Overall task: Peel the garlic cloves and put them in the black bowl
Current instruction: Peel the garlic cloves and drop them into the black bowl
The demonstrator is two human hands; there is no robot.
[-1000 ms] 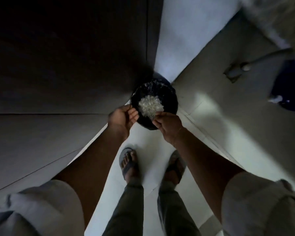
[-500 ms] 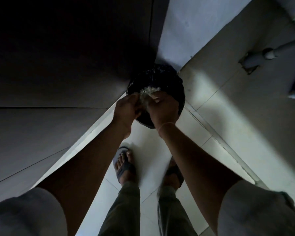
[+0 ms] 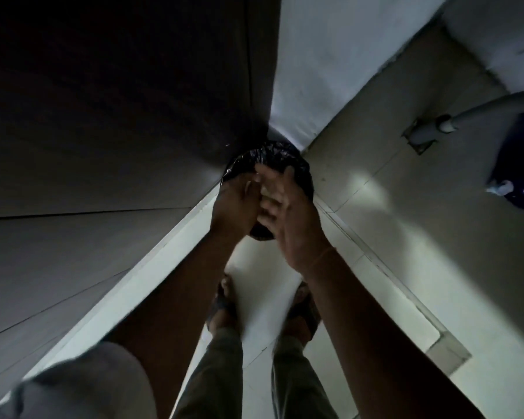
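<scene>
A round black bin lined with a glossy black bag (image 3: 271,157) stands on the floor in the corner below me. Both hands hover over its opening and hide what lies inside. My left hand (image 3: 235,204) shows its back, its palm turned toward the right hand. My right hand (image 3: 288,219) is flat with straight fingers and lies against the left palm. Neither hand holds anything that I can see. No garlic clove and no black bowl are in view.
A dark cabinet front (image 3: 118,116) fills the left side and a pale wall (image 3: 330,55) meets it behind the bin. On the tiled floor (image 3: 406,237) at the right are a grey pipe (image 3: 454,122) and a dark blue container (image 3: 521,164). My sandalled feet (image 3: 224,309) stand below the hands.
The hands were apart at the bin's rim with a white pile showing inside. They have since come together over the opening, the right hand flattening against the left, and the pile is hidden.
</scene>
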